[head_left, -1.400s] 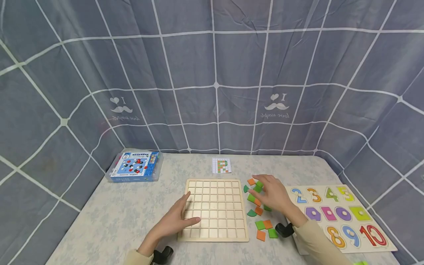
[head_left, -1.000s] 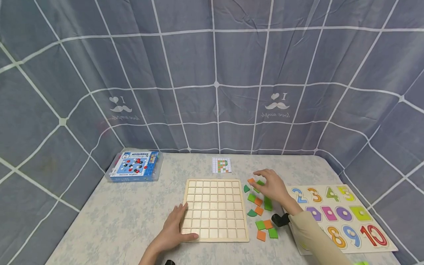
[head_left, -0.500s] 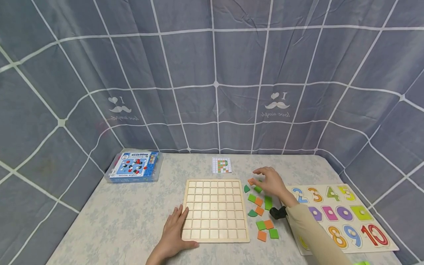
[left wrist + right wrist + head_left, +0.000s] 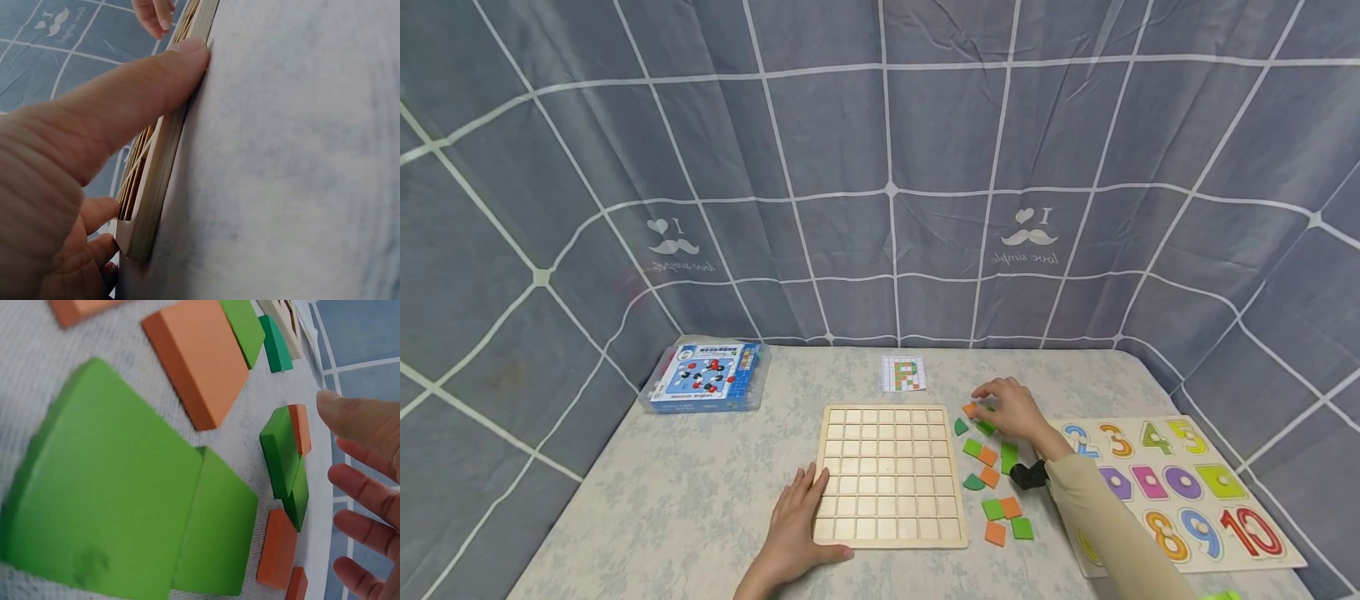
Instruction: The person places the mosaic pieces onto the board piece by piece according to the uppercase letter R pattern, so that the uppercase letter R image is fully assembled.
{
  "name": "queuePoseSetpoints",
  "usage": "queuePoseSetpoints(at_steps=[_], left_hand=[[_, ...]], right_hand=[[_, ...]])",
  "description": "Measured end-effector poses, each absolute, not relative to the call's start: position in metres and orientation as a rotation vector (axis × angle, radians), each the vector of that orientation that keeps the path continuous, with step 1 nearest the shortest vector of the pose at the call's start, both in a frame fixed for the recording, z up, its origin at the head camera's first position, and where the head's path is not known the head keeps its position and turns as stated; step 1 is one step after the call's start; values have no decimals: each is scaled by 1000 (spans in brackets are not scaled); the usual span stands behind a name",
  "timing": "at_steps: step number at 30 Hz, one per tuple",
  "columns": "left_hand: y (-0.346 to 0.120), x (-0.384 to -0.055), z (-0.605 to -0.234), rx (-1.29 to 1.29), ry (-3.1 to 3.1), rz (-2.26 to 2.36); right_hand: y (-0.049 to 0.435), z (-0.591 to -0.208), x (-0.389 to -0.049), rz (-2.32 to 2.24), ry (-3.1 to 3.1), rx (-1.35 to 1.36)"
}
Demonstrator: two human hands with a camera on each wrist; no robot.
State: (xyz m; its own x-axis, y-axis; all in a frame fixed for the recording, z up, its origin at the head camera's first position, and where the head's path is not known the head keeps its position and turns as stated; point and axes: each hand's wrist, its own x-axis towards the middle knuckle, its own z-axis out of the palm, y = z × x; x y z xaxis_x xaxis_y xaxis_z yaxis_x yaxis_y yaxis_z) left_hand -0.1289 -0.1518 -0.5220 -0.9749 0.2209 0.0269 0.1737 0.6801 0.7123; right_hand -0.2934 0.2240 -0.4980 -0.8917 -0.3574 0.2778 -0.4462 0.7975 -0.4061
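Note:
My left hand (image 4: 793,529) lies at the near left corner of a wooden grid board (image 4: 891,475). Its thumb (image 4: 150,81) runs along the front edge, and the other fingers touch the left side. To the board's right, my right hand (image 4: 1013,410) hovers over the far end of a group of loose wooden tiles, nearest an orange tile (image 4: 970,410) and a green tile (image 4: 987,427). In the right wrist view the fingers are spread, holding nothing. Square green tiles (image 4: 100,487), orange squares (image 4: 277,549) and dark green quarter-round pieces (image 4: 973,482) make up the group.
A printed card (image 4: 903,374) with a coloured grid pattern lies behind the board. On the far right is a number-and-shape puzzle board (image 4: 1210,560), partly under my right sleeve. A blue-and-white boxed set (image 4: 703,379) sits at the back left. Grey curtain (image 4: 940,242) surrounds the table.
My left hand has moved from over the board down to its near left corner. My right hand has shifted slightly back over the far tiles, uncovering green tiles beside it.

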Motion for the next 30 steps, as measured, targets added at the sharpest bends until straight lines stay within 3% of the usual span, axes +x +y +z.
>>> queuePoseSetpoints(at_steps=[30], left_hand=[[-150, -129, -527, 308, 2894, 1151]], right_hand=[[220, -501, -307, 604, -2938, 661]])
